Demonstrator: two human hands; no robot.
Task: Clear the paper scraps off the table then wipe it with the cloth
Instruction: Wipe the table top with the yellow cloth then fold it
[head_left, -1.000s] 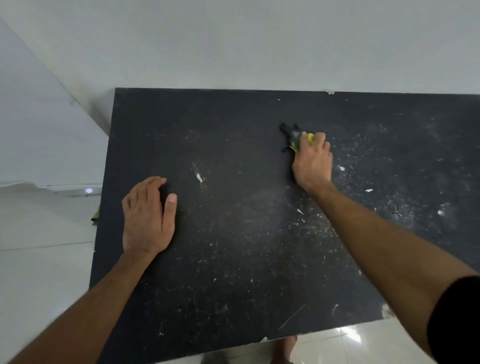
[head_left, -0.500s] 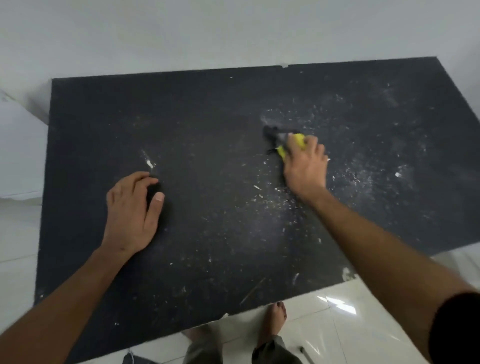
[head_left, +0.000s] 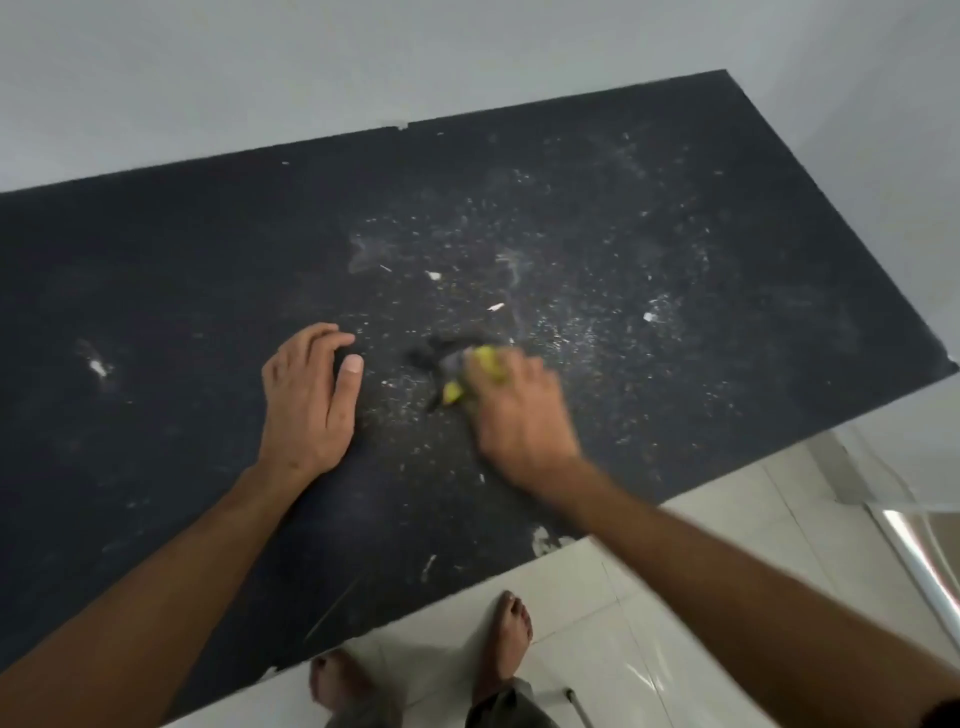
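A black table (head_left: 182, 270) fills the view, speckled with white dust and several small paper scraps (head_left: 496, 307). My right hand (head_left: 519, 410), blurred by motion, grips a yellow and dark grey cloth (head_left: 467, 371) and presses it on the table near the middle. To its left, my left hand (head_left: 309, 397) rests on the tabletop with fingers slightly bent and holds nothing. One white scrap (head_left: 97, 368) lies far left, another scrap (head_left: 649, 317) to the right of the cloth.
A white wall (head_left: 363, 62) runs behind the table. The table's near edge (head_left: 540, 543) borders a pale tiled floor (head_left: 675, 597), where my bare feet (head_left: 511, 639) stand. A shiny metal rail (head_left: 924, 561) shows at the lower right.
My right hand has dragged the cloth back toward me and to the left, close to my left hand. The view has swung right and tilted; my left hand stays on the table.
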